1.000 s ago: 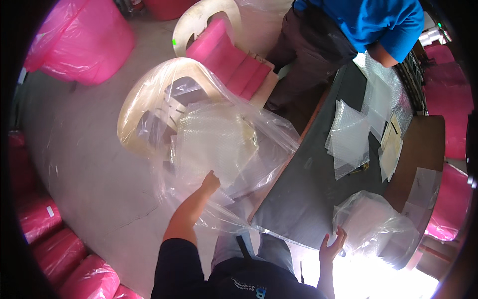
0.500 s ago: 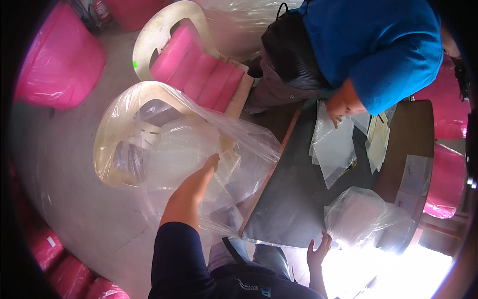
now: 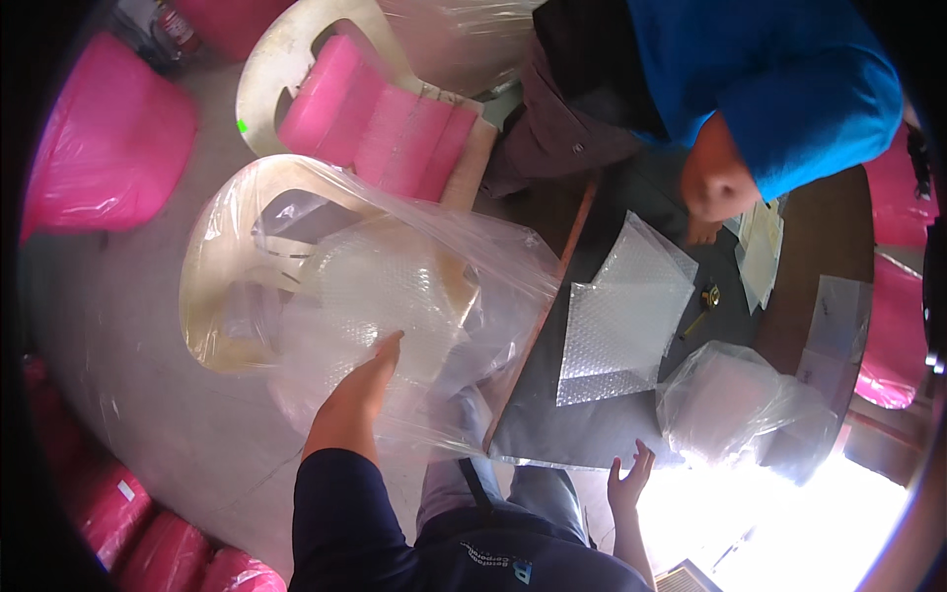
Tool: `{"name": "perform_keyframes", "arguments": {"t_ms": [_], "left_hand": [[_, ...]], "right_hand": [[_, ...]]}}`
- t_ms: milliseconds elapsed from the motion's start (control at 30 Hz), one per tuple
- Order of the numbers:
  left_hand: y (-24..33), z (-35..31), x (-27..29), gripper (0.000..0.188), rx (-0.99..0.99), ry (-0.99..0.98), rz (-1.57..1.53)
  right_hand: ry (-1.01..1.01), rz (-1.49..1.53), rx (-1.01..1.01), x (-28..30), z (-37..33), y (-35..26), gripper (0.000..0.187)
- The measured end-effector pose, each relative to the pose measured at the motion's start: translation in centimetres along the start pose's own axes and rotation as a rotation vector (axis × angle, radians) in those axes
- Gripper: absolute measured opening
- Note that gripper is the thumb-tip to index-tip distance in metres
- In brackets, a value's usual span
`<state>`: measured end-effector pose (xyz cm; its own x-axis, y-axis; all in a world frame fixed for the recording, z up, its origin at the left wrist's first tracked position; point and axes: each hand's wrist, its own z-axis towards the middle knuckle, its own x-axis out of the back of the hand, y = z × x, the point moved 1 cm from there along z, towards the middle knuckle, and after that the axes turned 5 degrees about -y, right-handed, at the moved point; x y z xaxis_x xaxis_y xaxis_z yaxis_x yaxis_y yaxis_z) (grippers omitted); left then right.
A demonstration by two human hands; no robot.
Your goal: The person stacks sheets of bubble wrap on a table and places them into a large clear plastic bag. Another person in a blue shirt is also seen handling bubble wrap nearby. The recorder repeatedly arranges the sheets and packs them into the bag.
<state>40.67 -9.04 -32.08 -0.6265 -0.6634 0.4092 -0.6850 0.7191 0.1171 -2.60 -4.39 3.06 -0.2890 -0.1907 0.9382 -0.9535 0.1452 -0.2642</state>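
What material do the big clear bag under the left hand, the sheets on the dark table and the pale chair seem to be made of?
The big clear bag under the left hand looks like thin glossy plastic film: see-through, creased, with glints. The sheets on the dark table look like bubble wrap: a fine dotted texture, translucent. The pale chair seems moulded plastic, smooth and cream, though the bag covers part of it.

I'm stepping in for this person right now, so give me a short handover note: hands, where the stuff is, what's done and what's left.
Left hand: open, fingers reaching into the big clear plastic bag of bubble wrap sitting on the cream plastic chair.
Right hand: open, empty, at the near edge of the dark table.
On the table: bubble-wrap sheets laid flat, and a smaller clear bag to their right.
Done: some sheets already out.
Left: nothing gripped yet; the chair bag looks well filled.
A person in a blue sleeve works opposite.
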Motion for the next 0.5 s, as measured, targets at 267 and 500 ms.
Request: {"name": "perform_keyframes", "arguments": {"t_ms": [267,500], "left_hand": [[-2.0,-7.7,4.6,0.022,0.086,0.038,0.044],[-5.6,-30.0,12.8,0.031,0.218,0.847,-0.377]], "right_hand": [[-0.090,0.051,0.116,-1.0,5.4,-2.0,0.050],[0.218,0.125,0.049,-3.1,18.1,2.4,0.088]]}}
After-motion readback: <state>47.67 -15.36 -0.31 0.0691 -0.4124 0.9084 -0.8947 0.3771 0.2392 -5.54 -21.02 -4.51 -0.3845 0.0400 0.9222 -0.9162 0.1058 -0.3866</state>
